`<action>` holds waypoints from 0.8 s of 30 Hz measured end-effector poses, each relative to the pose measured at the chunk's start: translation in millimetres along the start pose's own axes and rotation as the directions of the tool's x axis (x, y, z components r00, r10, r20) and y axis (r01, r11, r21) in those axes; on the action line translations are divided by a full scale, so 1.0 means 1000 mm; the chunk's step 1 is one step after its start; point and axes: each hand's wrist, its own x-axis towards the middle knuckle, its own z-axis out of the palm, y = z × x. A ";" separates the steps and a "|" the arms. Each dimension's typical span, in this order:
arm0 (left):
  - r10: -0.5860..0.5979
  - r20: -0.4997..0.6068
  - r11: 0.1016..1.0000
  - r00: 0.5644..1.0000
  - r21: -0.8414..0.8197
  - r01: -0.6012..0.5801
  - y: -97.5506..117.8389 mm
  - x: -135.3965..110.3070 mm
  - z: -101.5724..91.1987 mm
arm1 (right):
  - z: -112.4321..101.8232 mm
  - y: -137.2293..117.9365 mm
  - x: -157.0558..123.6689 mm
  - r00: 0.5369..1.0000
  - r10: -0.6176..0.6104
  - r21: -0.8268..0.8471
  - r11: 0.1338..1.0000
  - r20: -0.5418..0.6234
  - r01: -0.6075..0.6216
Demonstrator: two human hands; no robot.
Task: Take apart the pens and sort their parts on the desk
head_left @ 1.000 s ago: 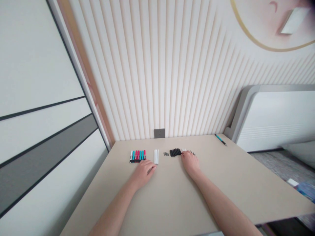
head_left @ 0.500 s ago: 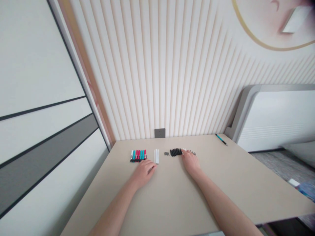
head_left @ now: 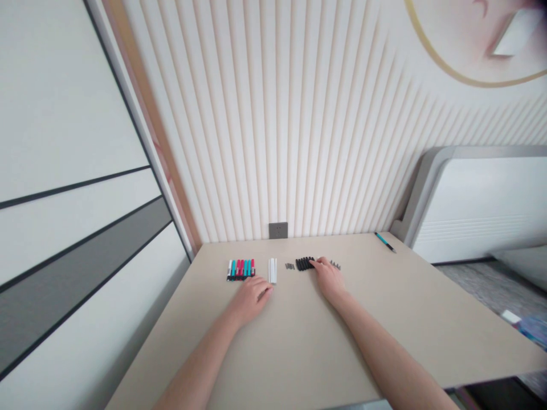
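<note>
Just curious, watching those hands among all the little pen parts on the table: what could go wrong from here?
The right hand sits against the row of black pieces; a nudge could scatter them or the tiny grey bits beside them. The left hand lies close to the white tubes, which might roll. The lone teal pen lies near the table's far edge.

Bright, even, soft light, no glare. My hands throw only faint shadows on the table (head_left: 299, 353) right under my fingers. Wide lens bends the wall (head_left: 299, 114) slats outward far beyond my fingertips. Small parts just past my fingers look soft, details unreadable.
</note>
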 end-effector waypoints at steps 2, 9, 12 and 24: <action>0.002 -0.004 1.000 1.000 -0.004 -0.002 0.000 0.000 0.000 | 0.001 0.001 0.000 1.000 -0.006 0.009 1.000 -0.009 0.006; 0.004 -0.005 1.000 1.000 -0.003 -0.004 0.000 0.000 0.000 | 0.003 0.002 0.001 0.999 -0.028 0.037 0.999 -0.027 0.029; 0.002 -0.009 1.000 1.000 -0.014 -0.002 0.000 0.000 0.000 | 0.003 0.002 0.001 0.999 -0.031 0.045 0.998 -0.034 0.033; -0.017 0.009 1.000 1.000 -0.001 0.017 0.003 0.001 -0.004 | -0.017 0.002 0.001 0.978 -0.018 0.135 0.990 -0.206 0.046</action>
